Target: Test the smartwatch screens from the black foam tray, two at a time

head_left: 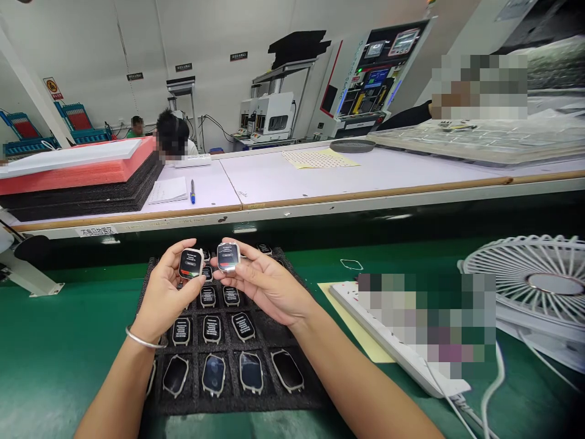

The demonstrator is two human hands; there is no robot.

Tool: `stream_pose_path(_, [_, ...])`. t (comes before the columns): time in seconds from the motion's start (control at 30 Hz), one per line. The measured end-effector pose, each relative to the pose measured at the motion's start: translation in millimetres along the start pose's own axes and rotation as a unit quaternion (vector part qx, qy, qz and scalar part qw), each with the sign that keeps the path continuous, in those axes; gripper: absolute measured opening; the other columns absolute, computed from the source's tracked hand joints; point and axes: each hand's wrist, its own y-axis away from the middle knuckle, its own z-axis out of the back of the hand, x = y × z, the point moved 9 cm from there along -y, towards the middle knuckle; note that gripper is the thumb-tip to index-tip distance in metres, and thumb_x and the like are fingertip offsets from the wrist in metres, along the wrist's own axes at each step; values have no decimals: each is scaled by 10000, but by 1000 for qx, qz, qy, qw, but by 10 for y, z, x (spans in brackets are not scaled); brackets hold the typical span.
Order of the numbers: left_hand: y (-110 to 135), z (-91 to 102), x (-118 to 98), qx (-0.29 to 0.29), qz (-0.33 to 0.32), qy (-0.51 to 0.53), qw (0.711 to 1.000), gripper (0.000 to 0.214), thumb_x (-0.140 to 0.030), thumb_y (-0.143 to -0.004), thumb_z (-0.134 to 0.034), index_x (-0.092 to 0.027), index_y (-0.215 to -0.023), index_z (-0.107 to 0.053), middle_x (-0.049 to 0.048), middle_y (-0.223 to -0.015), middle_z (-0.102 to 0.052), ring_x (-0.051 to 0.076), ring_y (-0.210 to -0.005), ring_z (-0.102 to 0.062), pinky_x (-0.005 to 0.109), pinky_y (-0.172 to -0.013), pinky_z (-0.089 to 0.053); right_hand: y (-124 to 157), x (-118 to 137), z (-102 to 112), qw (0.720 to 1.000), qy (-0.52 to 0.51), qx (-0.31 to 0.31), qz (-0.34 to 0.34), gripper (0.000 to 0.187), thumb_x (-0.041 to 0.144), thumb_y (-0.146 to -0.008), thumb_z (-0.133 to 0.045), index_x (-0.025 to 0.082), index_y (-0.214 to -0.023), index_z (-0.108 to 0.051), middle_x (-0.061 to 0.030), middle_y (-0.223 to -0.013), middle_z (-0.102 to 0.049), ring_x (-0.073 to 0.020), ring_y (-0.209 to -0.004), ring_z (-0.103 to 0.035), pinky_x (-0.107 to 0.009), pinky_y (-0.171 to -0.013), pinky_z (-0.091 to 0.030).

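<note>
My left hand point(165, 291) is closed round a smartwatch body point(191, 263) with a dark screen showing small red marks. My right hand point(264, 281) pinches a second smartwatch body point(227, 256), its glass reflecting light. Both are held side by side above a black foam tray point(311, 390) on the green work surface. The tray holds several more watch bodies in rows, such as one watch body point(212, 329) with a lit text screen and another watch body point(214, 374) with a dark screen. A thin bracelet sits on my left wrist.
A white fan point(530, 286) stands at the right, beside a white power strip point(402, 350) with cables on a yellow sheet. Beyond lies a white bench with a blue pen point(192, 191), paper and stacked black and red foam point(77, 183). Other people sit behind it.
</note>
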Motion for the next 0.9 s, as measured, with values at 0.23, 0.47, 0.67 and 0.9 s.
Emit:
stream_pose_path(0.23, [-10,9,12,2,-6,-1,1000,561,-238,-776,-718,-213,-1304,-531,53,-1034,-666,181,-947,-645,279,-801,-524,2,1,0,1000,7,1,1,536,255,-803,-792,230,-1300,-595,-85,-1105,-745,-170,-926,-730,-336,-908,-552])
stream_pose_path(0.47, [-3,-10,14,4,-6,2,1000,561,-238,-762,-725,-212,-1291,-540,47,-1017,-663,163,-886,-630,265,-768,-518,-4,-6,-14,1000,3,8,0,538,255,-793,-803,227,-1288,-596,-84,-1100,-749,-165,-912,-736,-321,-892,-558])
stream_pose_path(0.67, [1,-16,-22,1,-4,-4,1000,574,-230,-742,-728,-208,-1282,-537,49,-1009,-653,162,-865,-618,263,-741,-516,-8,-5,-15,1000,2,5,-4,573,254,-788,-807,243,-1314,-583,-82,-1101,-754,-172,-934,-743,-341,-957,-541])
stream_pose_path(0.9, [12,-33,-24,6,-12,-12,1000,571,-231,-752,-712,-201,-1290,-524,51,-1004,-646,155,-861,-608,250,-719,-514,-14,-5,-16,1000,-2,9,-1,605,271,-786,-811,229,-1333,-555,-91,-1088,-764,-202,-990,-746,-367,-992,-540])
